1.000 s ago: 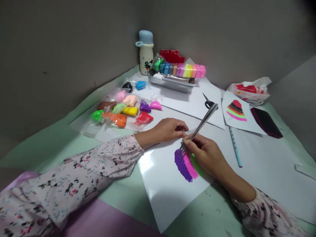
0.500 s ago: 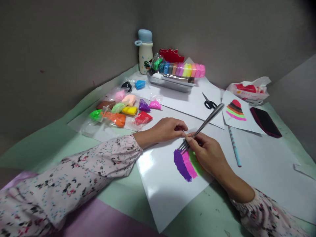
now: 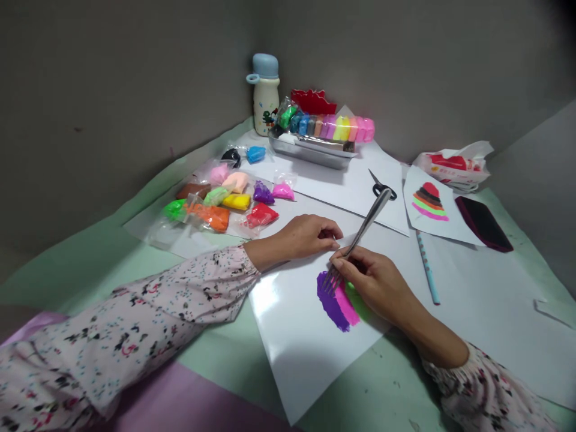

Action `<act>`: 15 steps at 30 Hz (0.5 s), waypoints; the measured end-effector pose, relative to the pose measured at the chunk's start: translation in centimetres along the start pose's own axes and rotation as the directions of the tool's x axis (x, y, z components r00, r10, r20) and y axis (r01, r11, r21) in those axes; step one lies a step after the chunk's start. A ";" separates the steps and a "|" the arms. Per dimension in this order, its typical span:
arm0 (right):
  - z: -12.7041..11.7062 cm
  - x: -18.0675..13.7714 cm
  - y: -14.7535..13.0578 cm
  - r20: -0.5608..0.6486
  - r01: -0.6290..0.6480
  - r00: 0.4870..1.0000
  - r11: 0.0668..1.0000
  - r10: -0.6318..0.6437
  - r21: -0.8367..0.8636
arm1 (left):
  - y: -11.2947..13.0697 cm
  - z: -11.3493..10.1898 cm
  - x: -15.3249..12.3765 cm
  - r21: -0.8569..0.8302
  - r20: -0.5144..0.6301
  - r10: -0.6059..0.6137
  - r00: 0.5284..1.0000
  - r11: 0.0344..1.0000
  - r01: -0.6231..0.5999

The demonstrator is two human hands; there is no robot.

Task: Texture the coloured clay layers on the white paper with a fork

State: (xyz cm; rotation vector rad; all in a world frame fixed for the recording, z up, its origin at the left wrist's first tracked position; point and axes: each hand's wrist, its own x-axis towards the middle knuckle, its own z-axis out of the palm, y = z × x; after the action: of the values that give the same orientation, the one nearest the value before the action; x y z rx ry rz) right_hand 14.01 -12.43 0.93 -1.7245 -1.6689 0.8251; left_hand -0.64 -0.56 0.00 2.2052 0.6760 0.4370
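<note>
My right hand [image 3: 375, 282] pinches a metal fork [image 3: 366, 222], its handle slanting up to the right. The tines rest on the purple clay stripe [image 3: 332, 309], near its upper end. Beside that stripe lie a pink clay stripe [image 3: 347, 303] and a green one [image 3: 357, 300], the green partly hidden by my right hand. All are pressed onto a glossy white sheet [image 3: 297, 354]. My left hand [image 3: 306, 236] lies at the sheet's upper edge, fingers loosely bent and thumb apart, holding nothing I can see.
Several bagged clay lumps [image 3: 213, 216] lie at left. Behind are a bottle [image 3: 266, 102] and a metal tray [image 3: 310, 155] with packed clay. Scissors [image 3: 383, 189], a striped clay picture [image 3: 429, 201], a pencil [image 3: 427, 267], a phone [image 3: 483, 223] and tissues [image 3: 452, 168] are at right.
My right hand and the fork have shifted slightly left and down, and the tines now sit lower on the purple stripe. My left hand has stayed in place.
</note>
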 end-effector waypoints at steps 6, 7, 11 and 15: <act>0.2 0.2 0.5 -0.078 -0.011 0.997 1.000 0.011 0.004 | -0.2 0.1 0.0 -0.003 -0.007 0.019 1.000 1.000 -0.019; 0.1 0.3 0.6 -0.098 -0.017 0.995 1.000 0.017 0.004 | -0.2 0.1 0.0 0.003 -0.005 0.018 1.000 1.000 -0.018; 0.0 0.3 0.5 -0.152 -0.038 0.988 0.999 0.038 0.005 | 0.0 0.0 0.0 0.007 0.016 0.028 0.999 1.000 -0.028; 0.2 0.1 0.3 -0.108 0.000 0.994 0.999 0.005 0.042 | 0.0 0.0 0.0 -0.002 0.000 0.013 1.000 1.000 -0.013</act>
State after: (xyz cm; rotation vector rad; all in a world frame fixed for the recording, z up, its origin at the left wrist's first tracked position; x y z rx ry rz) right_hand 14.01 -12.31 0.58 -1.7121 -1.5672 0.7489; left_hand -0.66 -0.60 -0.06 2.2088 0.6608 0.4442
